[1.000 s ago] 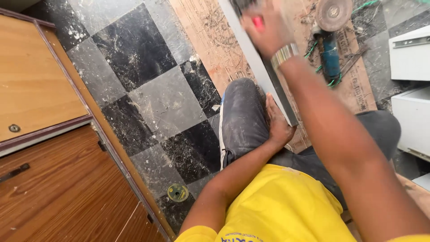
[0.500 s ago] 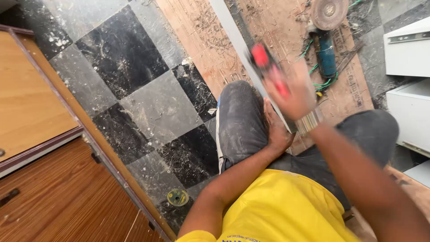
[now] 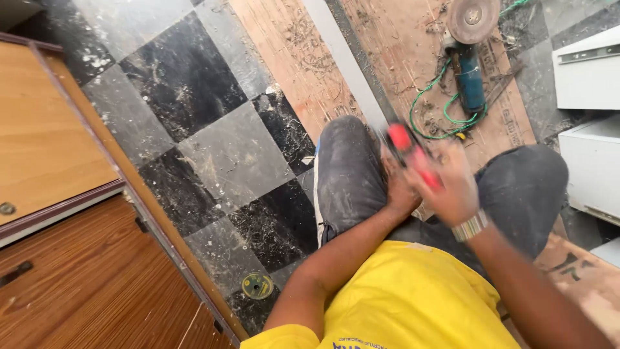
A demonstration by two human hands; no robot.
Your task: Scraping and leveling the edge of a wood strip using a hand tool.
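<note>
My right hand [image 3: 452, 187] grips a red and black power tool [image 3: 413, 155], blurred with motion, just above my knees. My left hand [image 3: 397, 190] rests against my left knee in dusty grey trousers [image 3: 349, 174], mostly hidden behind the tool and the right hand. A long grey metal strip [image 3: 342, 58] runs from between my knees up across the scratched plywood board [image 3: 413, 58]. I wear a yellow shirt and a metal watch on the right wrist.
A blue angle grinder [image 3: 468, 71] with a grey disc and green cable lies on the plywood at the upper right. White cabinet parts [image 3: 591, 116] stand at right. Wooden panels [image 3: 58, 194] lie at left on the black and grey tiled floor. A small yellow-green disc [image 3: 258, 285] lies by the panels.
My right hand has come down from the far end of the metal strip toward my knees, carrying the red tool. The left hand has stayed on the knee.
</note>
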